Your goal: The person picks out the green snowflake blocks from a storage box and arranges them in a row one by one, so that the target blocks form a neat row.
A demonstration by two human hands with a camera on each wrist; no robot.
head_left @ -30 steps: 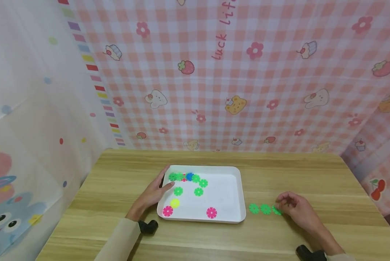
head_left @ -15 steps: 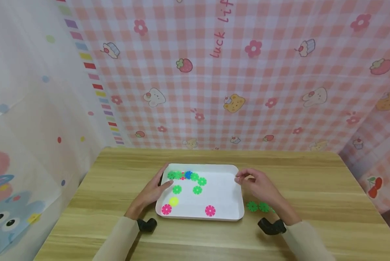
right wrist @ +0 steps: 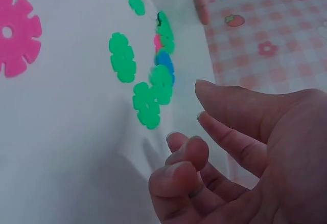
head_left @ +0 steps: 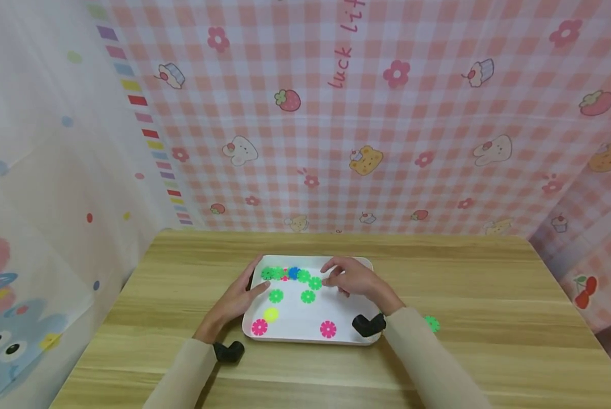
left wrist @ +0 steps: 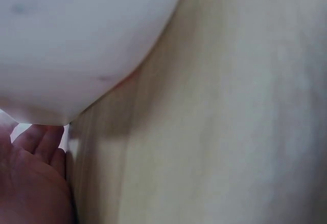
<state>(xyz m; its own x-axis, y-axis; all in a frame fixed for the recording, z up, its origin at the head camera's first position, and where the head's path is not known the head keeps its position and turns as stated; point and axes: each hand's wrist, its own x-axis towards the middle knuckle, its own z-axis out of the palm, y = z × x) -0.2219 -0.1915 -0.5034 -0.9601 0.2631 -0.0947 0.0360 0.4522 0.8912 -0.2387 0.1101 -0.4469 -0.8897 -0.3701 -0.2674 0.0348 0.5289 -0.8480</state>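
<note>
The left hand (head_left: 238, 298) grips a white rectangular tray (head_left: 297, 319) of coloured notched plastic discs (head_left: 328, 329); a green disc (head_left: 431, 324) remains outside, right; the right hand (head_left: 356, 278), loosely curled, looks empty.

Long, plain beige sleeves (head_left: 433, 360) are worn; at each cuff (head_left: 400, 320) a black, bent camera (head_left: 229, 353) with a rounded end is fitted, and the hands (head_left: 354, 277) are bare.
</note>
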